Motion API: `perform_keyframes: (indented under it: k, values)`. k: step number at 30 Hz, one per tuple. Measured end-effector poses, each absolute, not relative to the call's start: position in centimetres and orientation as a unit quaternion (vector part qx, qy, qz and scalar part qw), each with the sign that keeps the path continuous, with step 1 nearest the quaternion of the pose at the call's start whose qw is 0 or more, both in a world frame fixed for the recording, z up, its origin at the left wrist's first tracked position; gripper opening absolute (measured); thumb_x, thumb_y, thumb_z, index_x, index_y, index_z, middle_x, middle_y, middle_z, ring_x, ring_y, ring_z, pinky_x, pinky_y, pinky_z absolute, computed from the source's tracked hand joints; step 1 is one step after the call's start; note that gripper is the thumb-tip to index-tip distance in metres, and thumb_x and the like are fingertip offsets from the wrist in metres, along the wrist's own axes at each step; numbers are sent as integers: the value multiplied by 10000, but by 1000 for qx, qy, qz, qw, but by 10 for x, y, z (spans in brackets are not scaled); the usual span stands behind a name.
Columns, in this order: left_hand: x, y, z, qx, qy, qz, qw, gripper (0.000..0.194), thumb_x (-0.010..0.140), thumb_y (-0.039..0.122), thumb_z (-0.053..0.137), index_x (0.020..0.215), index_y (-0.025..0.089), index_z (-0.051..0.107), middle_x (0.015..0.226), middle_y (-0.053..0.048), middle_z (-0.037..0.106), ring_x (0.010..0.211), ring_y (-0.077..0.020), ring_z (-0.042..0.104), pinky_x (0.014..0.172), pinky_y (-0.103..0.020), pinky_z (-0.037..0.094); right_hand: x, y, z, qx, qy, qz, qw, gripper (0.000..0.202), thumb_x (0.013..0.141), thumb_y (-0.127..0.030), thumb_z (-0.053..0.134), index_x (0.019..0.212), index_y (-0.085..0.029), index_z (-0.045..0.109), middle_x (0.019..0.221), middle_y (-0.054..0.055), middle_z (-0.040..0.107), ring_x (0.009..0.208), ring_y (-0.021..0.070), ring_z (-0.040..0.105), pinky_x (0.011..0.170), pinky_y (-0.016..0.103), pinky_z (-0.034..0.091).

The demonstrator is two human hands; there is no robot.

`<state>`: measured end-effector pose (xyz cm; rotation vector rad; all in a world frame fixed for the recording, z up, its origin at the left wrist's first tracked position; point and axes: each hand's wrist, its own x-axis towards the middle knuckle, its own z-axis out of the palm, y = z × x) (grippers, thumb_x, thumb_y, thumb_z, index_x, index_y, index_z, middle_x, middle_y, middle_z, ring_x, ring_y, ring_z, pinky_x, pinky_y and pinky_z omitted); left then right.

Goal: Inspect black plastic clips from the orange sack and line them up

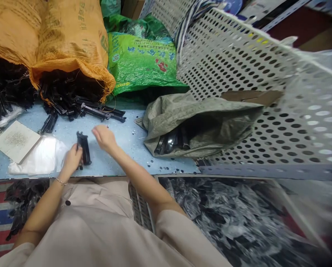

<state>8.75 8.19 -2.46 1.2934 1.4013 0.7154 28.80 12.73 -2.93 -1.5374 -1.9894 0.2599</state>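
Observation:
My left hand [73,158] is closed around the edge of a black plastic part [84,149], which stands over the blue tabletop [129,142] near its front edge. Just up and right of that part is my right hand [105,138], its fingers curled together; whether something small is between them is hidden. More black parts [102,112] lie loose behind my hands, by the mouth of an orange sack [74,33]. To the left, a clear plastic bag [40,157] lies beside a white square tile [16,141] with dark specks.
A grey-green sack [166,111] holding dark parts lies open on the right, against a white perforated panel [224,55]. Behind it is a green bag [143,59]. Under the table edge, plastic-wrapped dark items [232,218] fill the lower right.

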Motion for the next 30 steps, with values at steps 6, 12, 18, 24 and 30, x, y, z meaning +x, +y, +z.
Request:
perform_keyframes:
  k: [6,12,18,24,30]
  values:
    - [101,79,-38,652,579,286,396,217,805,377,697,983,253,705,858,-84,654,939,-289,656,871,-389,453,323,201,-31,-705,-666,15,244,201,1006,-237,474,1083,-134,629,1052,186,580,1082,338,450,912,503,380]
    - [126,126,-21,351,450,465,677,504,782,492,753,1180,241,570,1106,-67,667,1012,-189,661,916,-348,497,266,99,-25,-646,-702,44,296,234,1010,-300,475,1110,-206,664,997,165,570,1012,333,462,896,514,392]
    - [117,121,0,288,374,420,775,477,741,585,766,961,178,648,760,-22,680,634,-140,641,633,-281,512,257,73,6,-540,-707,152,430,311,1048,-396,376,1164,-258,629,1021,107,605,1005,273,527,944,475,414]
    - [98,93,18,280,286,336,853,641,711,811,632,945,216,668,661,-15,586,468,-106,519,389,-229,351,281,112,20,-516,-732,157,416,542,1010,-663,232,1032,-233,561,933,89,570,904,246,538,852,402,459]
    - [96,93,22,293,389,351,800,591,764,700,628,1049,181,643,662,-17,637,474,-139,580,433,-256,425,265,119,14,-506,-684,333,405,557,995,-705,252,842,-233,506,776,19,525,739,177,526,732,319,456]
